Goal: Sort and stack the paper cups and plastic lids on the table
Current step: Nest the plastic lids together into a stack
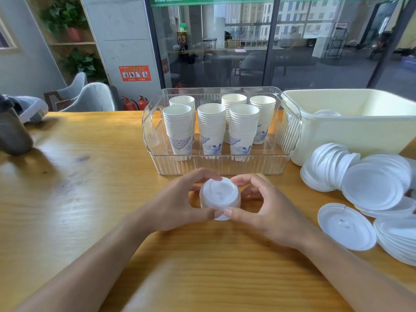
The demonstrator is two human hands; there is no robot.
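A short stack of white plastic lids (219, 197) stands on the wooden table (90, 188) just in front of me. My left hand (180, 203) grips it from the left and my right hand (267, 206) from the right, thumbs meeting at its near edge. Behind it a clear plastic bin (155, 140) holds several stacks of white paper cups (211, 129) with blue patterns. Loose white lids (373, 185) lie in leaning piles at the right, with one single lid (346, 226) flat on the table.
A cream plastic tub (351, 129) stands at the back right with a lid inside. A dark object (13, 131) and a grey shoe (31, 106) sit at the far left. Chairs and glass doors are behind the table.
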